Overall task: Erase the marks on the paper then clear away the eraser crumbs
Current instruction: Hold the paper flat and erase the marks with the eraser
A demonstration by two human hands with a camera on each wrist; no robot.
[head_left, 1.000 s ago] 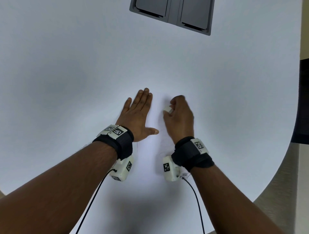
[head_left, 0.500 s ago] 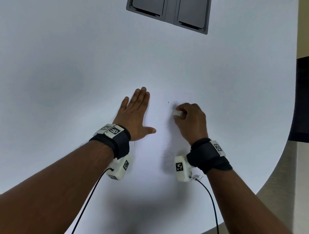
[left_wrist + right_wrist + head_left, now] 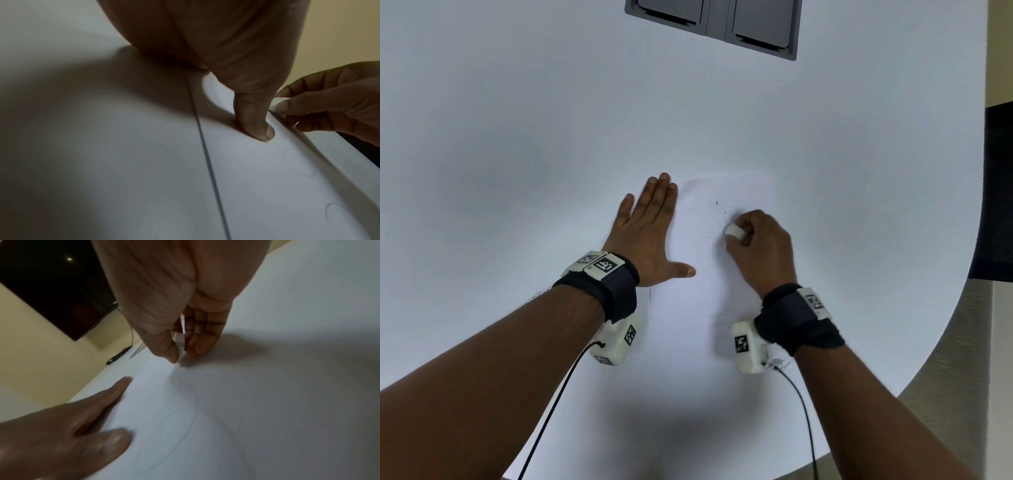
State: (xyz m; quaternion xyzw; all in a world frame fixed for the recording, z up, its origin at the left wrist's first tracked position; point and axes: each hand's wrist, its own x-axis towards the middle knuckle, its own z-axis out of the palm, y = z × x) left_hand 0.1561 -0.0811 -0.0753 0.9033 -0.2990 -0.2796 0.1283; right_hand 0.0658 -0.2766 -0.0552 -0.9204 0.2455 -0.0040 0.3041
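A white sheet of paper (image 3: 705, 294) lies on the white table (image 3: 517, 137), with faint pencil loops (image 3: 717, 320) near its lower part and two small dark crumbs (image 3: 717, 203) near the top. My left hand (image 3: 650, 233) lies flat with straight fingers on the paper's left edge, thumb spread out on the sheet. My right hand (image 3: 756, 246) pinches a small white eraser (image 3: 734, 231) and holds it down on the paper. In the right wrist view the eraser (image 3: 182, 345) sits between thumb and fingers, its tip on the sheet. Faint loops (image 3: 298, 162) also show in the left wrist view.
A dark grey tray-like fitting (image 3: 715, 24) sits at the table's far edge. The table's rounded edge (image 3: 945, 308) curves down the right side, with a dark panel (image 3: 996, 192) beyond it. Cables run from both wrist cameras toward me.
My right hand with the eraser moved right across the paper and then stayed about there, uncovering faint loops near the wrist. The left hand stayed flat in place.
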